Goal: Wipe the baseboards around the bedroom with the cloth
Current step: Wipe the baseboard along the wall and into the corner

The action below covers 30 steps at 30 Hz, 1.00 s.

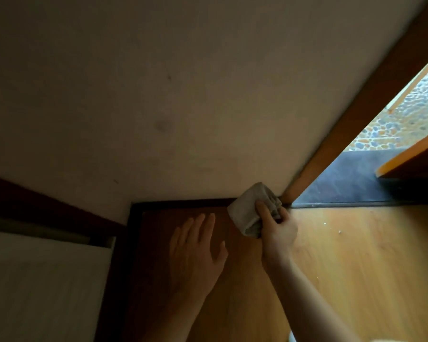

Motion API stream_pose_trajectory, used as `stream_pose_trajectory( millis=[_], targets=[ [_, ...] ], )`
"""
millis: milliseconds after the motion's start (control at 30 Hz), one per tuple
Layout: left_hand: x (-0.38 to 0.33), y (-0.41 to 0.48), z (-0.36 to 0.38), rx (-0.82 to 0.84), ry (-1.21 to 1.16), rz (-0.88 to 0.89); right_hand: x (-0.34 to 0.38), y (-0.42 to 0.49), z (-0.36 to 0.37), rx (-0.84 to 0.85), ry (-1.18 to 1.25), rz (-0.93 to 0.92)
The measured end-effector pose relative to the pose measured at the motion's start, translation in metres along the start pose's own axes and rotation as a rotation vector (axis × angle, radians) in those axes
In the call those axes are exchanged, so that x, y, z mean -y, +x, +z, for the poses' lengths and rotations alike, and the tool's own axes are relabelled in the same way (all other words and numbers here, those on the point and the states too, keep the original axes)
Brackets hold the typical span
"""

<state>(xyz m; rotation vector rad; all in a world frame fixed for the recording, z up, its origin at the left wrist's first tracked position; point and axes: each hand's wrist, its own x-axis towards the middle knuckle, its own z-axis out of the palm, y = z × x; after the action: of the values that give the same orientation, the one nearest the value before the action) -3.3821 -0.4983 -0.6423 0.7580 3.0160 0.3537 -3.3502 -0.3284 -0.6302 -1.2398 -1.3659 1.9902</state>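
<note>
A person's right hand (278, 229) grips a folded grey cloth (249, 211) and presses it to the dark baseboard (183, 201) at the foot of a pale wall (183, 95). The thumb lies across the front of the cloth and the other fingers curl behind it. The cloth sits at the end of the baseboard nearest the doorway, just beside the foot of the wooden door frame (356, 114), which rises up and away to the right of the hand. The left hand (195, 253) is just to the left of the right and a little nearer the camera. It lies palm down on the wooden floor (356, 255) with straight, spread fingers, holding nothing. Left of that hand the baseboard turns a corner and runs back toward the camera, alongside a white panel (42, 280) whose nature cannot be told. Beyond the right hand and to its right lies a dark threshold (344, 178), then a pebble-patterned surface (405, 107) in bright light — the corner itself is in shadow. A few pale specks (331, 225) dot the floor to the right of the cloth hand.
</note>
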Motion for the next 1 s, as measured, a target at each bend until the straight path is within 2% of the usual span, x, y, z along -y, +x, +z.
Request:
stream_pose_trajectory(
  millis=[200,333,500,633,833,1000],
  targets=[
    [-0.051,0.004,-0.199,-0.106,-0.039,0.040,0.193,-0.105,0.008,0.108,-0.040,-0.046],
    [-0.088,0.003,-0.320,-0.118,-0.042,0.072,0.307,-0.164,0.011,0.141,-0.054,-0.074],
    [-0.112,0.006,-0.439,-0.192,-0.077,0.156,0.423,-0.223,0.014,0.190,0.023,-0.099],
    [-0.118,0.020,-0.494,-0.195,-0.085,0.207,0.465,-0.249,0.018,0.152,0.030,-0.152],
    [-0.125,0.026,-0.524,-0.171,-0.086,0.342,0.478,-0.289,0.001,0.059,0.078,-0.193],
    [-0.159,0.009,-0.532,-0.142,-0.175,0.547,0.472,-0.323,-0.050,-0.168,0.160,-0.179]
  ],
)
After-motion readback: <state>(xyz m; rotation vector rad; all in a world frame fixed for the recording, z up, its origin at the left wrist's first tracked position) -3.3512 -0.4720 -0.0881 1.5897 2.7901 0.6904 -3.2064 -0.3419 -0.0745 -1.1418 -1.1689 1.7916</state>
